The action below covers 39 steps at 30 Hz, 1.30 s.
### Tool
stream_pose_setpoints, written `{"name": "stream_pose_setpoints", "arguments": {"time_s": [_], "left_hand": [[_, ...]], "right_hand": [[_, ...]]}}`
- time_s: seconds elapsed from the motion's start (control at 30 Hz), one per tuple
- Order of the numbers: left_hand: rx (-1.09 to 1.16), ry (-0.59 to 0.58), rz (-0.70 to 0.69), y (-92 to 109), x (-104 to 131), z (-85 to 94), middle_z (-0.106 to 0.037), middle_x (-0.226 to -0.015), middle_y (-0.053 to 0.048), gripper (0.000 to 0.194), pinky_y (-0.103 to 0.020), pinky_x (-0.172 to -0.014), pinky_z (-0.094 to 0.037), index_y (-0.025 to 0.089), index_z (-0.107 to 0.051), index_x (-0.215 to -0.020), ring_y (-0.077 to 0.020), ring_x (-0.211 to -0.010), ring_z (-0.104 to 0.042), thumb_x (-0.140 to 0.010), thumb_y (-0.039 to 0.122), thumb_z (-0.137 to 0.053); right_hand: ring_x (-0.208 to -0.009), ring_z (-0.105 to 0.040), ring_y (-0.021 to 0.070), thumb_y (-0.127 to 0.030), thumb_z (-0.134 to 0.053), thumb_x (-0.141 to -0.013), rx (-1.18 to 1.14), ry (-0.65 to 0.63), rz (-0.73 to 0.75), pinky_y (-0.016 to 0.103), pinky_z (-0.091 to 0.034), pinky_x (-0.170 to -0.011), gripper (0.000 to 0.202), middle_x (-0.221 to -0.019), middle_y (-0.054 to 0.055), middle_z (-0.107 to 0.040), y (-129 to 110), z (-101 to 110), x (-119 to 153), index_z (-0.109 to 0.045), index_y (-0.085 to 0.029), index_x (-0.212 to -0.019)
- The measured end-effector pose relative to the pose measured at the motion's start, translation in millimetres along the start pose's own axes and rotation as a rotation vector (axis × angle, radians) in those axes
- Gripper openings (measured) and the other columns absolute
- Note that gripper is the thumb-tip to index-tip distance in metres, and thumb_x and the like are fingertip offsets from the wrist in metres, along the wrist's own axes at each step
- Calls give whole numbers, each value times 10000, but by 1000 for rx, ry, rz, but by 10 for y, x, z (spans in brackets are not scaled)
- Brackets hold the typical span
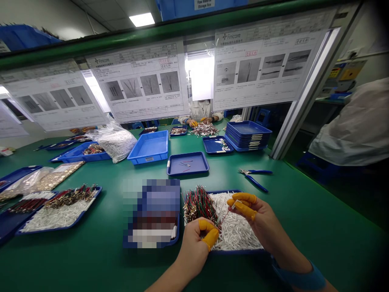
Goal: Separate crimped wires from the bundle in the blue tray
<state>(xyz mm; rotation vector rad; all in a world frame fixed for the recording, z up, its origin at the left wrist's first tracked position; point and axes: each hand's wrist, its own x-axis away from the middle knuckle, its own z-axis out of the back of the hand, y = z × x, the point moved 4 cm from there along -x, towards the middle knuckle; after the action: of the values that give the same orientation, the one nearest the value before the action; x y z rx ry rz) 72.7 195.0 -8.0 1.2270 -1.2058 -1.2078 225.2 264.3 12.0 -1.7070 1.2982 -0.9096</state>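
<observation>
Yellow finger cots cover fingertips on both of my hands. My left hand [199, 239] pinches thin wires [224, 215] above the near edge of a blue tray [237, 252]. The wires run up towards my right hand [257, 213], whose thumb and fingers close on a small white tube [236, 204]. Whether the wire ends are inside that tube I cannot tell. Below my hands, the tray holds a heap of loose white tubes [235, 233]. A bundle of red, green and black wires [199, 205] with metal ends lies at its left side.
Left of my tray lies a partly pixelated blue tray [164, 190]. Blue-handled pliers [255, 174] rest to the right. Beyond are a shallow tray [188, 168] with a few wires, a blue bin [148, 148] and stacked trays [249, 138]. A co-worker's gloved hands [192, 123] work opposite.
</observation>
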Motion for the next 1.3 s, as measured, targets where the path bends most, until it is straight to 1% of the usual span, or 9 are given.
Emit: {"name": "stream_pose_setpoints", "arguments": {"time_s": [0.1,0.23,0.33,0.4,0.6,0.77,0.93,1.13,1.3], "left_hand": [[-1,-1,-6,4,-2,7,-564,-784,-89,60,-261,-649,-398,92,-567,-694,-158,-716,-507,-674,147,-554],[-7,-2,-10,0,-4,7,-566,-787,-90,67,-258,-646,-400,92,-572,-695,-157,-715,-508,-681,157,-564],[0,-1,-14,0,-3,5,-566,-786,-88,64,-258,-649,-402,94,-569,-691,-157,-717,-510,-683,157,-564],[-2,-2,-14,-2,-3,4,-568,-787,-89,60,-259,-653,-403,94,-569,-692,-157,-718,-511,-679,152,-563],[-12,9,-10,-16,-12,14,-573,-785,-91,66,-265,-657,-403,93,-571,-706,-161,-717,-514,-675,151,-562],[-16,1,-20,-18,-12,12,-575,-790,-89,61,-261,-658,-405,97,-574,-701,-159,-721,-517,-684,155,-564],[-20,2,-23,-36,-5,8,-573,-789,-83,53,-255,-654,-405,102,-574,-704,-155,-719,-517,-683,150,-564],[-23,6,-25,-48,-13,17,-576,-793,-89,52,-264,-661,-409,98,-579,-695,-163,-727,-521,-671,142,-564],[-19,0,-25,-3,-8,3,-567,-776,-85,44,-262,-653,-406,100,-570,-674,-159,-712,-514,-668,142,-560]], "right_hand": [[-714,-613,150,-233,-830,-476,-3,-5,-4,263,-525,-695,327,-753,43,-650,-1,-13,4,-668,-163,-751],[-722,-612,141,-256,-810,-528,36,-70,10,249,-517,-702,289,-750,43,-651,41,-43,0,-665,-164,-761],[-727,-614,148,-258,-811,-525,65,-114,-6,247,-515,-697,299,-759,58,-655,83,-62,-10,-664,-150,-761],[-723,-616,149,-259,-815,-514,52,-103,-7,245,-517,-694,306,-756,58,-656,87,-52,-19,-665,-149,-757],[-737,-623,161,-277,-830,-484,-5,4,30,262,-526,-708,344,-775,57,-658,18,15,-24,-670,-165,-768],[-700,-618,140,-272,-825,-500,8,-25,22,250,-524,-701,311,-755,49,-657,14,-6,-15,-673,-167,-749],[-737,-622,145,-275,-820,-512,7,-18,38,246,-524,-714,308,-779,47,-661,18,5,-14,-676,-180,-767],[-705,-624,135,-260,-826,-491,-8,-31,16,219,-527,-680,303,-744,39,-661,24,-18,-3,-678,-175,-741],[-691,-628,143,-273,-832,-458,67,-72,-23,215,-524,-667,317,-731,59,-667,32,-88,-3,-683,-159,-714]]}}
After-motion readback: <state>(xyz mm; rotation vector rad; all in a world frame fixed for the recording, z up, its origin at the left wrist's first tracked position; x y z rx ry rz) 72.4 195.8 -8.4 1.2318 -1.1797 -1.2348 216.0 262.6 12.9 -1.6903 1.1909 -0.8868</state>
